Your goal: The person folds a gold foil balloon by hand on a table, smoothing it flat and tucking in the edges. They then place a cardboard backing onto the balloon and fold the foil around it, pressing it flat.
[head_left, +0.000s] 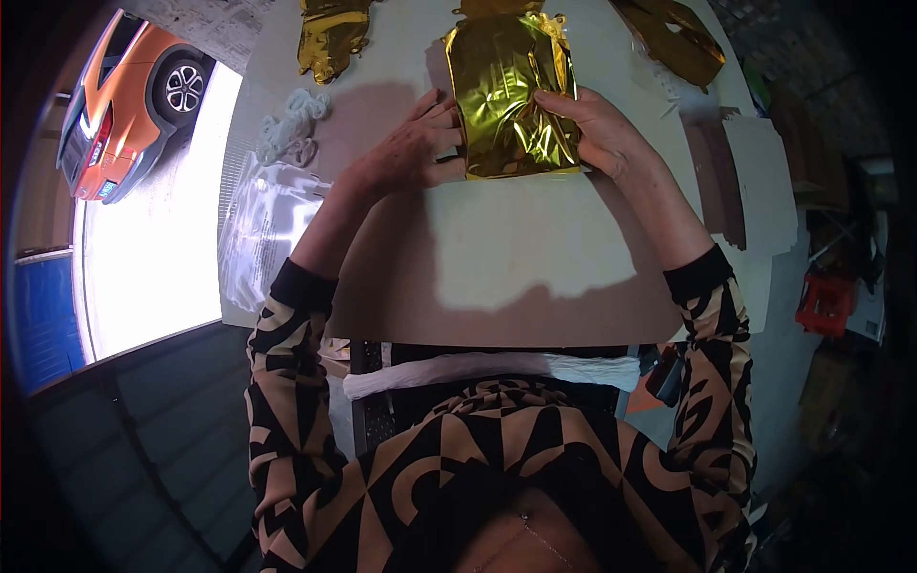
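A shiny gold foil packet [506, 86], folded flat into a rough rectangle and creased, is near the far side of the table. My right hand [602, 129] grips its right edge, thumb pressed on top and the other fingers hidden underneath. Along the packet's left edge, my left hand [411, 148] rests with fingers apart, the tips touching or just beside the foil. More crumpled gold foil pieces lie beyond, one at the upper left [331, 38] and a larger curved one at the upper right [673, 43].
On the table's left side are a bundle of white string [291, 124] and clear plastic bags [263, 224]. Brown and white sheets [759, 172] lie at the right edge. A long white hank [487, 371] lies across in front of my body. An orange car [138, 100] stands outside.
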Available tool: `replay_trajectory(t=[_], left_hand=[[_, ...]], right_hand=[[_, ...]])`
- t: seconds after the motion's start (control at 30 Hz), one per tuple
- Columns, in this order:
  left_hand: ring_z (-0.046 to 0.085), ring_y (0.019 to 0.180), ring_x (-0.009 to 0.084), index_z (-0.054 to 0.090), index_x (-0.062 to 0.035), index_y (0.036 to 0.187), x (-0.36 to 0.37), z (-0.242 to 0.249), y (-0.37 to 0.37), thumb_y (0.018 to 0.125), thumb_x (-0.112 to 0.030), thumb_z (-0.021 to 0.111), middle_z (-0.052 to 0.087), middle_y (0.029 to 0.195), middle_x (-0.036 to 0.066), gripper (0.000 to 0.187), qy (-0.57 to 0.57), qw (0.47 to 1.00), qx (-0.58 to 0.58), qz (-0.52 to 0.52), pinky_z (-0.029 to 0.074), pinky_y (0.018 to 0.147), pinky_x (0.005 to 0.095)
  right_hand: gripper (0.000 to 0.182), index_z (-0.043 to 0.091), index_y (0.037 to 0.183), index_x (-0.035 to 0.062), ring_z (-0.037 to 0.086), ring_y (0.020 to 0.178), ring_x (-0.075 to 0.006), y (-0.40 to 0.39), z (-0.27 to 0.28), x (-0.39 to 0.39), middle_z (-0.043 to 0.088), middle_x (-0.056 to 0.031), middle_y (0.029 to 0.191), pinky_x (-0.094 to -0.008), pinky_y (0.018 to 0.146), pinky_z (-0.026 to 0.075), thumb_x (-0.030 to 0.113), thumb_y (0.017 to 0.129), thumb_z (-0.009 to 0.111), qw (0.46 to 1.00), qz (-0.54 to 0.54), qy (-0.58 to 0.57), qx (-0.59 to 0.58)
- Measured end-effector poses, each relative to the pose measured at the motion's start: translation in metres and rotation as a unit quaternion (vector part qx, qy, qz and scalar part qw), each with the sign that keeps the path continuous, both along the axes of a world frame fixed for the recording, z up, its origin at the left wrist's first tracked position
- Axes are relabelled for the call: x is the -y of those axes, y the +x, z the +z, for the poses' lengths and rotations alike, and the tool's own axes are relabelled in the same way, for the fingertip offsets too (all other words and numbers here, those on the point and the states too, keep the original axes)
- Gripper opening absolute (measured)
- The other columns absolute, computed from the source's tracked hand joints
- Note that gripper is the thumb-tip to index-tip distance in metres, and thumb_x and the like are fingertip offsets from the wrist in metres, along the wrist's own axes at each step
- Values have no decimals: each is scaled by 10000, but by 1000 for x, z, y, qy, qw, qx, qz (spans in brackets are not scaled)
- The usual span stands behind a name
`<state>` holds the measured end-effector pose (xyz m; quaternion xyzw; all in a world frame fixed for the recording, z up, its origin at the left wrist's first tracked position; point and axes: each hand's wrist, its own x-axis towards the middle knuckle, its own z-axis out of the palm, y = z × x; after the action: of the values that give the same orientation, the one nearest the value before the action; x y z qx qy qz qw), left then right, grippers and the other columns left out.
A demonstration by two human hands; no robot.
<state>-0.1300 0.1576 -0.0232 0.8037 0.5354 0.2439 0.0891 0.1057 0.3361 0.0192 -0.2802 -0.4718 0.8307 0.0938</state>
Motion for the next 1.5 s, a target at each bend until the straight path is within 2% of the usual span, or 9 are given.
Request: replay_trajectory(t=[0.2,0.3,0.5,0.6,0.7,0.9,1.1,1.4,1.5], left_hand=[[330,1571,291,723,-133,1278,0,11,5,915,-162,711,561,1526,122,364,-39,999,34,-1,132,1299,582],[242,1616,308,684,-165,1405,-2,18,2,937,-164,668,404,1687,113,469,-106,994,35,-7,29,1312,609],[259,1609,307,708,-103,1314,-2,27,2,955,-234,605,470,1629,104,396,-149,983,108,-4,-7,1313,599],[316,1576,282,731,-56,1065,-1,24,6,944,-224,646,602,1453,99,224,-124,978,170,18,109,1279,534],[370,1542,300,724,-27,1012,-2,25,7,962,-219,675,640,1358,104,205,-124,970,205,34,140,1270,533],[506,1428,327,712,1,924,-4,1,18,974,-165,718,679,1222,118,173,-7,983,161,84,247,1234,572],[532,1386,331,694,18,897,-4,-1,20,978,-141,702,672,1180,123,178,2,985,147,92,274,1214,584],[582,1046,308,639,20,851,-5,3,17,947,-93,704,636,1102,134,162,18,983,168,70,410,978,450],[544,946,304,624,26,846,-6,-1,13,945,-88,696,608,1040,121,167,22,982,177,62,417,897,424]], right_hand=[[281,631,1250,-12,733,1026,-192,1,-22,-4,723,-113,1176,-369,938,634,167,1041,688,999,-48,-21,-10],[264,629,1247,-13,731,1031,-193,2,-24,-2,723,-115,1175,-368,937,630,149,1044,679,997,-69,-31,-10],[261,638,1258,-13,742,1030,-195,2,-28,3,733,-111,1175,-357,935,629,140,1049,669,995,-91,-32,-34],[260,632,1261,-15,738,1043,-196,1,-31,0,727,-116,1188,-357,939,628,138,1053,661,996,-85,-28,-12],[244,639,1248,-16,735,1051,-192,1,-27,2,725,-117,1183,-354,942,626,134,1056,656,996,-76,-37,-16],[274,619,1265,-37,722,1065,-202,0,-29,5,715,-127,1196,-387,951,624,145,1061,643,996,-90,-13,-13],[299,599,1287,-50,724,1079,-220,-1,-24,6,703,-147,1221,-392,947,629,146,1064,635,996,-84,-15,-1],[317,612,1252,-40,726,1059,-200,1,-21,2,709,-124,1179,-373,932,628,161,1026,706,998,-60,-15,-3],[232,667,1210,3,731,1001,-138,4,-25,-2,738,-75,1136,-295,903,620,157,1039,695,998,-68,-1,17]])
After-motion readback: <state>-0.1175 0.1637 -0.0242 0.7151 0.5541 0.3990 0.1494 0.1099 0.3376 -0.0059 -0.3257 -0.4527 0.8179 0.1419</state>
